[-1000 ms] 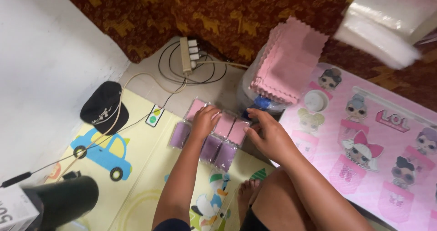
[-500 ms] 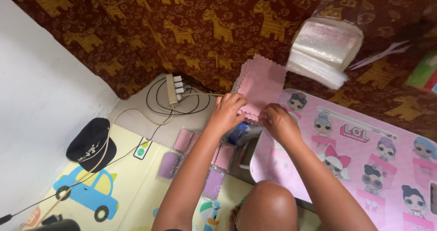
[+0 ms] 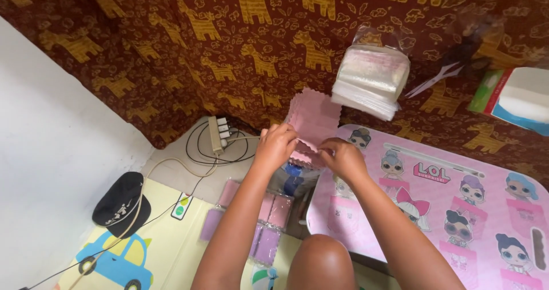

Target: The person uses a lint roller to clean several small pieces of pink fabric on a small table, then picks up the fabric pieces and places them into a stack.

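Both hands, left hand (image 3: 275, 145) and right hand (image 3: 343, 157), are sitting on the cloth stack (image 3: 311, 118); bag bundle (image 3: 370, 81) at 2 o'clock, power strip (image 3: 218, 134) at 9, cap (image 3: 121, 203) lying at 8.

Power strip (image 3: 219, 134) left of hands (image 3: 309, 150), plastic bags (image 3: 372, 81) right.

Giraffe-patterned brown curtain (image 3: 171, 44), white wall (image 3: 51, 135)

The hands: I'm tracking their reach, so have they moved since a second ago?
Yes. Both hands have left the purple packets on the floor mat and gone up to the pink cloth stack.
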